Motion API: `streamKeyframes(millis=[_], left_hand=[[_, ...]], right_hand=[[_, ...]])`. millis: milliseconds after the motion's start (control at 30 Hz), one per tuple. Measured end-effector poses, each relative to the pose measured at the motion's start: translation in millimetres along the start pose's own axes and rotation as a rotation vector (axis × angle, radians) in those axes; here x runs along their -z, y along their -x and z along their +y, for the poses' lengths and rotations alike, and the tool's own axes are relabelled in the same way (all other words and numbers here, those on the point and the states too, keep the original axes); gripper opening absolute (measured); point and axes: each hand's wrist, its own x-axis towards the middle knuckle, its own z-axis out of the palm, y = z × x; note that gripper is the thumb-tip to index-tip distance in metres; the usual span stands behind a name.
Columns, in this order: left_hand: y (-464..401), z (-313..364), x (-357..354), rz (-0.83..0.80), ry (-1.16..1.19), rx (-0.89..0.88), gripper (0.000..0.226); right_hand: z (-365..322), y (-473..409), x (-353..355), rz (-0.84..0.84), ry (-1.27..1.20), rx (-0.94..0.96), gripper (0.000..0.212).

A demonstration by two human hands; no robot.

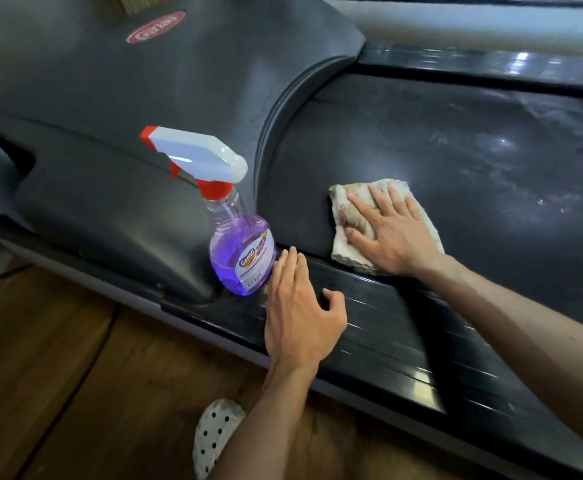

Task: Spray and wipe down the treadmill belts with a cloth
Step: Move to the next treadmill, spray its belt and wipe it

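Note:
A spray bottle (238, 244) of purple liquid, with a white and red trigger head, stands upright on the treadmill's near side rail (380, 327). My left hand (300, 313) lies open just right of it, fingertips close to the bottle's base, holding nothing. My right hand (390, 233) presses flat, fingers spread, on a folded off-white cloth (343, 216) at the front end of the black treadmill belt (491, 161). The belt shows pale streaks and damp patches to the right of the cloth.
The grey motor cover (110, 109) with a red oval logo rises left of the belt. A second treadmill (491, 26) runs along the far side. Wooden floor (58, 375) with a dark cable lies below the rail. A polka-dot fabric (214, 434) shows at the bottom.

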Motion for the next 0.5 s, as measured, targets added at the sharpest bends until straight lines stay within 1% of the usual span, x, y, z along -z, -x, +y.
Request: streamKeyframes(millis=[133, 233, 400, 500], left_hand=[[-1, 1, -2, 0.008, -0.005, -0.003, 0.076], [-1, -2, -6, 0.037, -0.007, -0.01, 0.074], [-2, -5, -8, 0.049, 0.011, -0.019, 0.073], [-3, -5, -5, 0.019, 0.008, -0.011, 0.073]], right_hand=[[-5, -7, 2, -0.022, 0.041, -0.066, 0.07], [-28, -28, -2, 0.015, 0.052, -0.089, 0.067], [-83, -74, -8, 0.016, 0.001, 0.033, 0.067], [-90, -78, -9, 0.021, -0.028, 0.068, 0.067]])
